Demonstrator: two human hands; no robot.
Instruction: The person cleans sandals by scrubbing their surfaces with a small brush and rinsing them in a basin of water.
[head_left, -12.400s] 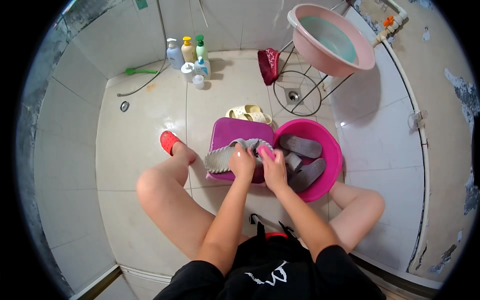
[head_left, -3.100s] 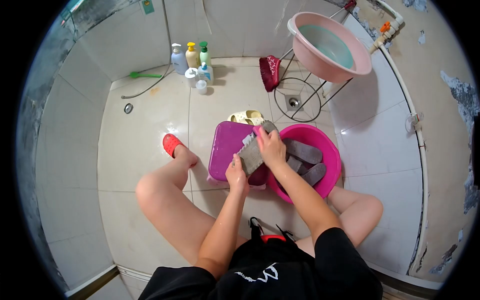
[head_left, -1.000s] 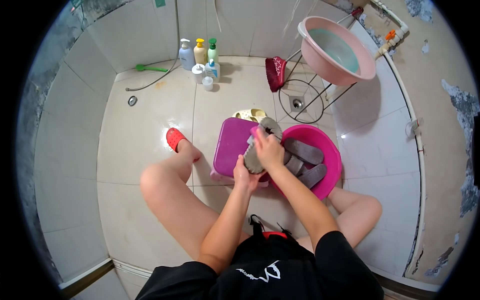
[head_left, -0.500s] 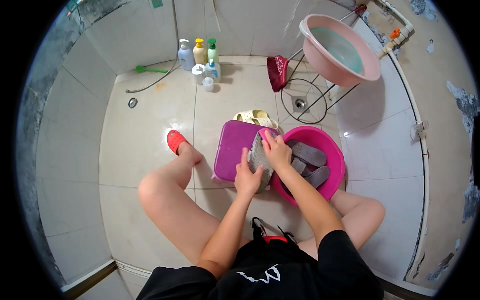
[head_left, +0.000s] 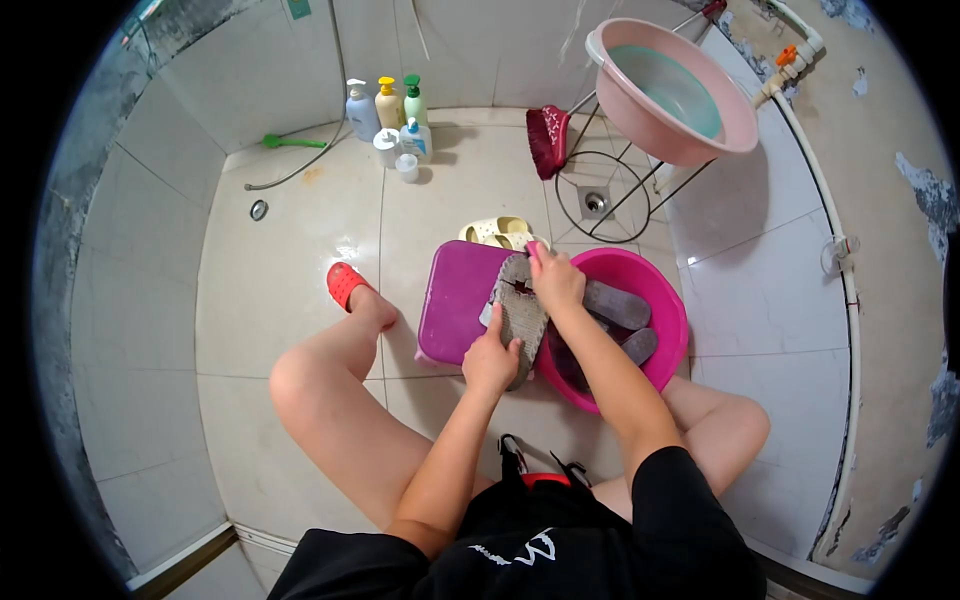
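Observation:
A grey slipper (head_left: pixel 523 318) lies sole up over the right side of a purple stool (head_left: pixel 455 310); a dark patch marks the sole near its far end. My left hand (head_left: pixel 490 360) grips the slipper's near part, thumb along the edge. In my right hand (head_left: pixel 558 282) is a pink brush (head_left: pixel 535 248), mostly hidden by the fingers, at the slipper's far right edge. Just right of the slipper stands a magenta basin (head_left: pixel 676 335) with grey slippers (head_left: pixel 617 306) inside.
Cream clogs (head_left: pixel 495 232) sit behind the stool. Several pump bottles (head_left: pixel 388 104) stand by the back wall. A pink washbasin (head_left: pixel 735 120) rests on a metal stand (head_left: pixel 648 205) above a floor drain (head_left: pixel 595 203). A red cloth (head_left: pixel 546 140) hangs beside it.
My right hand and the brush have moved slightly up and right, off the sole's middle toward its edge. More of the sole now shows, with its dark patch.

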